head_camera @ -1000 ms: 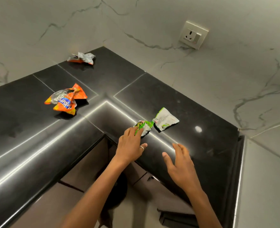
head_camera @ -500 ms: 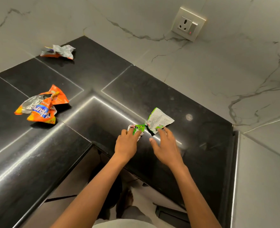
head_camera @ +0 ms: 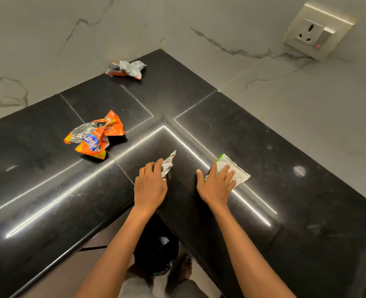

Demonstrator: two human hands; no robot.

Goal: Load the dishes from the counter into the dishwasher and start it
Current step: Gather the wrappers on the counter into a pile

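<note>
View from above of a corner where two runs of a glossy black stone table [head_camera: 285, 168] meet beneath a white marbled wall. No dish and no dishwasher appears anywhere in view; only snack litter lies on the table.

The left hand [head_camera: 150, 188] rests near the inner corner, and its grip is closed narrow round a small crumpled silver wrapper scrap [head_camera: 168, 163], whose free end sticks up and away from the fingers. The right hand [head_camera: 215, 186] lies just beside it to the right. Its grip is wide, with the fingers spread fairly straight and pressing down on a flat white-and-green packet [head_camera: 239, 175]. The packet's long axis slants away to the right, following that run of the table.

A crumpled orange-and-silver snack bag [head_camera: 93, 137] sits beyond and to the left of the left hand, which is plainly the nearer hand to it. A crumpled silver-and-orange wrapper [head_camera: 126, 69] lies well apart in the far corner against the wall.

A cream wall socket [head_camera: 316, 32] is at upper right. Under the table edge, between the forearms, is a black bin bag [head_camera: 156, 248]. The next move is probably to drop the litter into it before any dish work begins.
</note>
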